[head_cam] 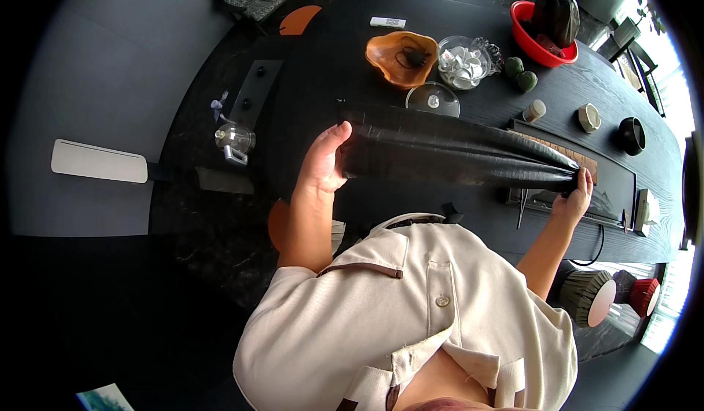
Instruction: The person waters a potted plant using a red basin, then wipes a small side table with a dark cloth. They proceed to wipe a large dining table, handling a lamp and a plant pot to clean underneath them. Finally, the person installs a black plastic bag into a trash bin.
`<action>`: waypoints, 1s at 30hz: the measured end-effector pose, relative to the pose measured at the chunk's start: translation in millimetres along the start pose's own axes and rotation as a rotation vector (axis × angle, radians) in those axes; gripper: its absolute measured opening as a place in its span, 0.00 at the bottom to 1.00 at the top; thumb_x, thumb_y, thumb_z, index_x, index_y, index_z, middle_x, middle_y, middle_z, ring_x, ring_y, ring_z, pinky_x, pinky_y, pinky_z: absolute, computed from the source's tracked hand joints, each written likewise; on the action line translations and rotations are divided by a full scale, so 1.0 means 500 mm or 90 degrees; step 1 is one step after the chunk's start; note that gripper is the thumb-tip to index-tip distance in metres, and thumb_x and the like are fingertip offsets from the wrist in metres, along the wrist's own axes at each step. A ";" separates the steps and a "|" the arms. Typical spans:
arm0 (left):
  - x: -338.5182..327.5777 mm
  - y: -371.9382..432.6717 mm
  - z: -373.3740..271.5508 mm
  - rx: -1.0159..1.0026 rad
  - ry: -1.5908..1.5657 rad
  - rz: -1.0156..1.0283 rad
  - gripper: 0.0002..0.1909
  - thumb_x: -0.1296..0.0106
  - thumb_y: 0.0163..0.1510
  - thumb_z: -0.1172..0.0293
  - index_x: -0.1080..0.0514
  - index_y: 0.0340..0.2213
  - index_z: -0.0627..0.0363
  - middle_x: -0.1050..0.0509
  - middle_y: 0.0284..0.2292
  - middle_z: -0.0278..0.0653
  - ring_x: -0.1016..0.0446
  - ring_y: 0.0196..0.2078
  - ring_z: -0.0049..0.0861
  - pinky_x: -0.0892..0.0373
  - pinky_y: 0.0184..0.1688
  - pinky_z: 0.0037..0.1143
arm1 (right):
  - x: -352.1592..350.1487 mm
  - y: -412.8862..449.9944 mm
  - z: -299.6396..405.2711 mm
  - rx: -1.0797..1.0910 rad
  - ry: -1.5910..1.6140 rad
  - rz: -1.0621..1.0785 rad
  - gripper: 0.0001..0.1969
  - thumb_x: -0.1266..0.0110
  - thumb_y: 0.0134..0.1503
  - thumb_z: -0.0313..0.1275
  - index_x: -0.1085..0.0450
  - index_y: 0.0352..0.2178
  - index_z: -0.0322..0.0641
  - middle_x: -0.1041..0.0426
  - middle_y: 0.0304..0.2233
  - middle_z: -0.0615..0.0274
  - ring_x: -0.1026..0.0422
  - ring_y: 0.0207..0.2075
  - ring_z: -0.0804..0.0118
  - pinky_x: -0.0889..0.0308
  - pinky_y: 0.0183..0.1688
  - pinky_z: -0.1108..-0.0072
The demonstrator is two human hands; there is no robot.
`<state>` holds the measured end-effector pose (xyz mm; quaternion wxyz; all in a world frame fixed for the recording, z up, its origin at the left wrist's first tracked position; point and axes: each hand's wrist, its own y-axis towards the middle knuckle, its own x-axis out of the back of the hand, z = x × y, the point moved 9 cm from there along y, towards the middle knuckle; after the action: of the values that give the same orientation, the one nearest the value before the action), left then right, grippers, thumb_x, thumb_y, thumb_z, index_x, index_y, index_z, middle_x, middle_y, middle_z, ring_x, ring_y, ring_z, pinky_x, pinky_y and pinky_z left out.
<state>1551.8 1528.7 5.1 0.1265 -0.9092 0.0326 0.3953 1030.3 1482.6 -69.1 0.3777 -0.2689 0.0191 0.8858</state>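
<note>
A black plastic bag (440,150) is stretched flat between my two hands over the near part of the dark wooden table. My left hand (325,158) grips its wide end at the left, thumb on top. At the right, my right hand (575,195) pinches the other end, where the plastic gathers into folds. Just beyond the bag lies a round glass lid (433,101), its near edge partly covered. The bag also hides part of a tea tray (610,191) on the right.
Across the table (330,64) stand a wooden bowl (385,53) with a black cable, a glass bowl (465,78) of white pieces, two green fruits (521,74) and a red basin (520,15) holding a tied black bag (555,15). Cups and a jar (534,110) are at right; a glass kettle (235,139) is left.
</note>
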 end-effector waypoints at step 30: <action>0.073 -0.010 -0.075 -0.249 0.559 -0.295 0.11 0.43 0.42 0.75 0.31 0.29 0.64 0.29 0.23 0.32 0.32 0.26 0.15 0.34 0.31 0.20 | -0.036 0.019 0.030 0.055 -0.028 0.076 0.07 0.45 0.52 0.22 0.32 0.33 0.38 0.31 0.31 0.67 0.33 0.34 0.76 0.37 0.39 0.86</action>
<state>1604.0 1525.2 4.2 0.0132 -0.9790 -0.1935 -0.0623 1027.1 1467.5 -48.8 0.3356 -0.2311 0.0647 0.9109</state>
